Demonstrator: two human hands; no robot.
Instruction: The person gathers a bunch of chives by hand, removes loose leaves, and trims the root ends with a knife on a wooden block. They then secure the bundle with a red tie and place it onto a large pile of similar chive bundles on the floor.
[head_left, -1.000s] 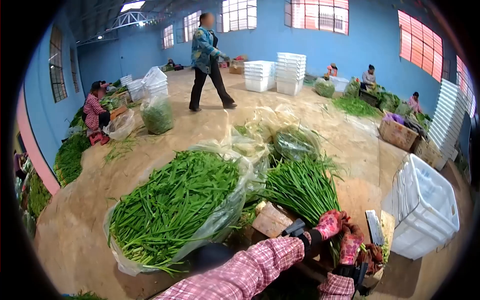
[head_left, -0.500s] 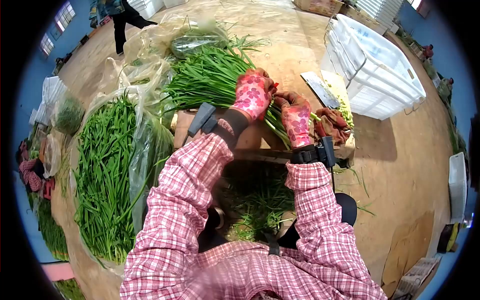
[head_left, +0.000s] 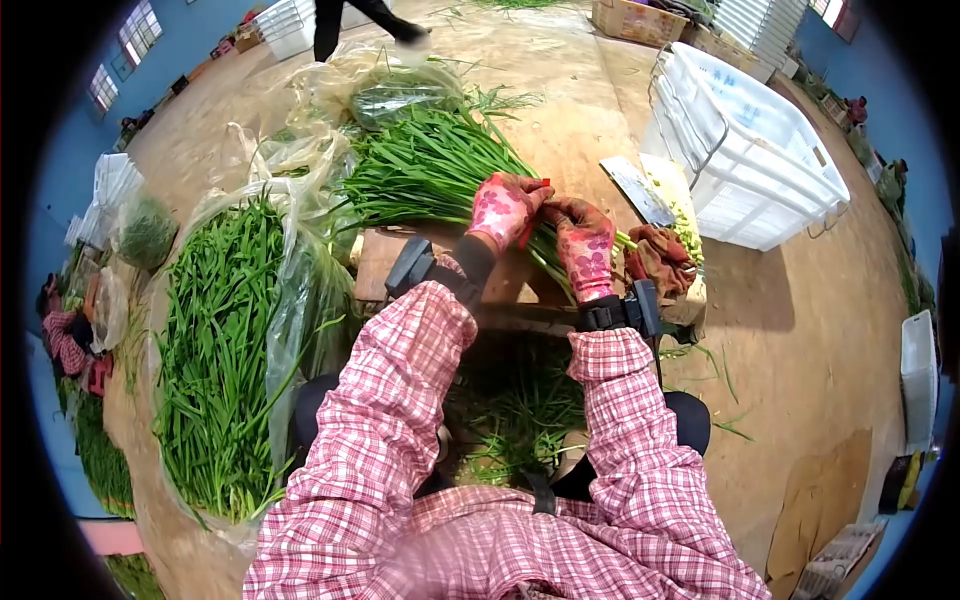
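A bunch of garlic chives (head_left: 430, 165) lies across the low wooden board (head_left: 575, 125), leaves to the left and pale stems to the right. A narrow red tie (head_left: 525, 237) goes around the stems. My left hand (head_left: 503, 208), in a pink flowered glove, pinches the red tie on top of the bunch. Close against it, my right hand (head_left: 585, 240), gloved alike, is closed with its fingertips at the tie; the exact grip is partly hidden. Right of that hand lies a crumpled reddish-brown cloth (head_left: 660, 258). A wide-bladed knife (head_left: 638, 190) rests behind it.
To the left stands a large clear plastic bag (head_left: 290, 300) full of loose chives (head_left: 220, 350). White stacked crates (head_left: 745, 150) stand at the right. Chive scraps (head_left: 525, 420) litter the floor below the board. A person's legs (head_left: 345, 22) show at the far back.
Both hands have shifted slightly down while staying together at the red tie. My left fingers have moved closer to my right. The person at the back has walked to the right.
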